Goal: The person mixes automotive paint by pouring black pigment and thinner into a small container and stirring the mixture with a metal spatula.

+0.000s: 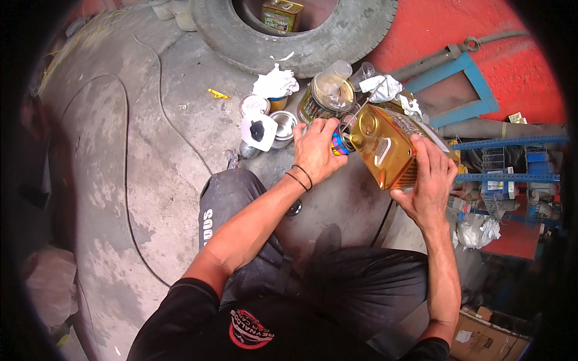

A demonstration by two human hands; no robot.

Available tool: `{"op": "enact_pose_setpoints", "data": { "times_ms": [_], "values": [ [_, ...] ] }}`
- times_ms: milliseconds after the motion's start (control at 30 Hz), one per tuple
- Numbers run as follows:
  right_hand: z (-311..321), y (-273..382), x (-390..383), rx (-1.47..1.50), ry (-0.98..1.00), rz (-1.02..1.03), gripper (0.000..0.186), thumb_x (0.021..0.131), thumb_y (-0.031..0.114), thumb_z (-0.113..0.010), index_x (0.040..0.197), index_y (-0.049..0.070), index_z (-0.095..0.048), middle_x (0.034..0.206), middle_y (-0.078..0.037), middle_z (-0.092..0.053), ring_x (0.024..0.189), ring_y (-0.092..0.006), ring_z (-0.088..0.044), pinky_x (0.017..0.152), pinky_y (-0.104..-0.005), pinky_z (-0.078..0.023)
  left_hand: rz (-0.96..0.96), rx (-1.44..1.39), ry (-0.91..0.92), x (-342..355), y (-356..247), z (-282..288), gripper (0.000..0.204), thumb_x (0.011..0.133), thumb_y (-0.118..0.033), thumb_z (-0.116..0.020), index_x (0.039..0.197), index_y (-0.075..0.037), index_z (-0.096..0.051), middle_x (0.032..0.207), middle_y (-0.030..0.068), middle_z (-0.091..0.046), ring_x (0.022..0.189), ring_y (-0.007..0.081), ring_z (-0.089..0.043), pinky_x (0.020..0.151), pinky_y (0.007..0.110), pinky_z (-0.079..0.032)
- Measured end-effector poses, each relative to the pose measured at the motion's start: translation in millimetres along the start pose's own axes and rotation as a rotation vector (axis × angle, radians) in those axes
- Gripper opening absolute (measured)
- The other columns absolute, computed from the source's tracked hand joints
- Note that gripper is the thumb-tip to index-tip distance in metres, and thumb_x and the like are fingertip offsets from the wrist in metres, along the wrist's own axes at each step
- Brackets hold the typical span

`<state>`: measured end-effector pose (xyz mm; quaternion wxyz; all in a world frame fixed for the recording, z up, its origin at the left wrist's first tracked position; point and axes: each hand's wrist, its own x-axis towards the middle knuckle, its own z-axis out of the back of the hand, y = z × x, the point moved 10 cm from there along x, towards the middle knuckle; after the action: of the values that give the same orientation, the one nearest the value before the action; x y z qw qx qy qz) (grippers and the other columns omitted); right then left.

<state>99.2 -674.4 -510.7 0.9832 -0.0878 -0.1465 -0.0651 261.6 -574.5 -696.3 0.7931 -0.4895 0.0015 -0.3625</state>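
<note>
My left hand is wrapped round a small can with a blue, pink and yellow label, held a little tilted. In my right hand is a gold rectangular metal can, tipped so that its top faces me. The corner of the gold can with its round opening is right against the small can's rim. Whether liquid runs between them I cannot make out. Just beyond my left hand stands a large round tin with a clear plastic cup on top.
To the left stand an open silver can, a lidded can and crumpled white paper. A yellow tool lies on the concrete floor. Behind is a big tyre with a paint tin inside. A cable crosses the floor.
</note>
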Motion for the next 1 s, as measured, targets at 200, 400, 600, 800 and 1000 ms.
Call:
{"op": "enact_pose_setpoints", "data": {
  "times_ms": [200, 400, 600, 800, 1000],
  "values": [
    [2, 16, -3, -0.058, 0.015, 0.034, 0.118, 0.058, 0.023, -0.098, 0.167, 0.023, -0.053, 0.158, -0.004, -0.059, 0.145, -0.0297, -0.054, 0.114, -0.0532, -0.036, -0.046, -0.019, -0.03, -4, 1, -7, 0.075, 0.072, -0.03, -0.09, 0.139, -0.012, -0.063, 0.128, 0.0117, -0.068, 0.127, 0.0339, -0.065, 0.121, 0.06, -0.035],
    [4, 32, -7, -0.142, -0.001, 0.103, 0.109, 0.064, 0.017, -0.096, 0.164, 0.031, -0.057, 0.159, 0.002, -0.059, 0.145, -0.0269, -0.054, 0.112, -0.0502, -0.034, -0.039, -0.018, 0.008, -5, 4, -15, 0.079, 0.068, -0.028, -0.095, 0.138, -0.011, -0.063, 0.127, 0.012, -0.071, 0.127, 0.0346, -0.067, 0.12, 0.059, -0.038],
    [-2, 38, -11, -0.182, -0.031, 0.133, 0.101, 0.069, 0.011, -0.092, 0.163, 0.03, -0.06, 0.16, 0.002, -0.06, 0.145, -0.0242, -0.055, 0.113, -0.0482, -0.035, -0.03, -0.002, 0.039, -11, 11, -23, 0.081, 0.068, -0.032, -0.098, 0.138, -0.011, -0.064, 0.125, 0.0124, -0.074, 0.128, 0.0354, -0.068, 0.121, 0.057, -0.037],
    [-6, 44, -14, -0.184, -0.069, 0.146, 0.1, 0.068, 0.013, -0.093, 0.159, 0.037, -0.062, 0.154, 0.007, -0.062, 0.143, -0.0218, -0.055, 0.108, -0.0473, -0.035, -0.074, -0.016, 0.019, -18, 12, -20, 0.076, 0.067, -0.032, -0.095, 0.135, -0.011, -0.067, 0.13, 0.0148, -0.072, 0.132, 0.0378, -0.063, 0.119, 0.054, -0.037],
    [-10, 42, -16, -0.183, -0.012, 0.114, 0.095, 0.072, 0.014, -0.091, 0.159, 0.039, -0.062, 0.155, 0.007, -0.062, 0.143, -0.0213, -0.055, 0.108, -0.0469, -0.034, -0.08, -0.024, 0.01, -20, 11, -17, 0.072, 0.066, -0.027, -0.093, 0.132, -0.012, -0.068, 0.128, 0.0144, -0.071, 0.129, 0.0376, -0.063, 0.116, 0.053, -0.039]
  ]
}}
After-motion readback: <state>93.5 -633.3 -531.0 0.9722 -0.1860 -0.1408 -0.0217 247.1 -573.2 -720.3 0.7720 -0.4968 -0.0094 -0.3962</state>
